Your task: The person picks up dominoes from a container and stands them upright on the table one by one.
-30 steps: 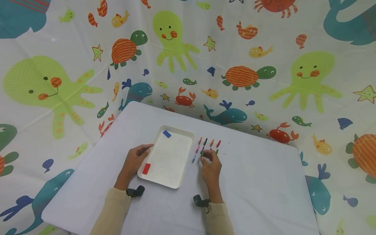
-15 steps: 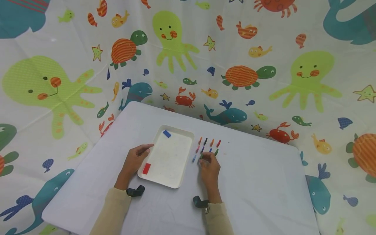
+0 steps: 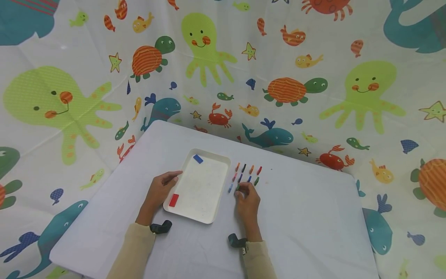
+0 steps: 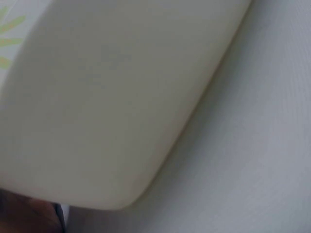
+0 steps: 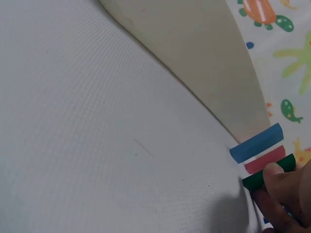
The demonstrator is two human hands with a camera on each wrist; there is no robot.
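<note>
My right hand (image 3: 248, 199) pinches a short green crayon-like stick (image 5: 255, 180) between thumb and fingers, at the near end of several coloured sticks. Right beside it in the right wrist view lie a pink stick (image 5: 265, 159) and a blue stick (image 5: 257, 142). Fingers of my left hand (image 3: 159, 190) rest loosely against the left rim of a shallow white tray (image 3: 192, 219). In the left wrist view the tray's pale outer side (image 4: 112, 97) fills much of the picture and only a bit of the hand shows.
Inside the tray lie a blue block (image 3: 198, 159) at the far end and a red block (image 3: 173, 200) at the near left. Rows of sticks, including a dark one (image 3: 244, 168) and a red one (image 3: 259, 170), lie right of the tray. A patterned curtain (image 3: 223, 62) hangs behind the white table (image 3: 306, 217).
My right hand has shifted slightly toward me and left with the green stick. Blue and green sticks beyond its fingers have come into fuller view. The left hand and tray stay put.
</note>
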